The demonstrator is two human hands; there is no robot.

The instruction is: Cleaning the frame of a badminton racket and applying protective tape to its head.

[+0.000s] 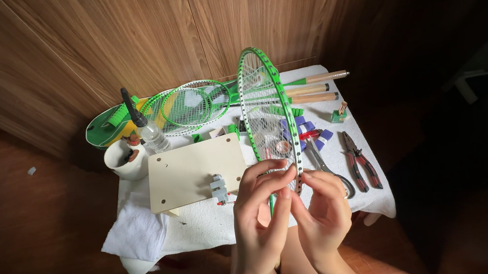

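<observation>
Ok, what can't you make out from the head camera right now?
- Head view: the racket frame's lower end and shaft, hidden behind the left hand and right hand.
- What the fingertips pinch at the frame: too small, covered by the fingers.
- Scissors: partly behind the racket and right hand.
- Contents of the white cup: too small and dim.
- Table near edge: cut off by the forearms.
</observation>
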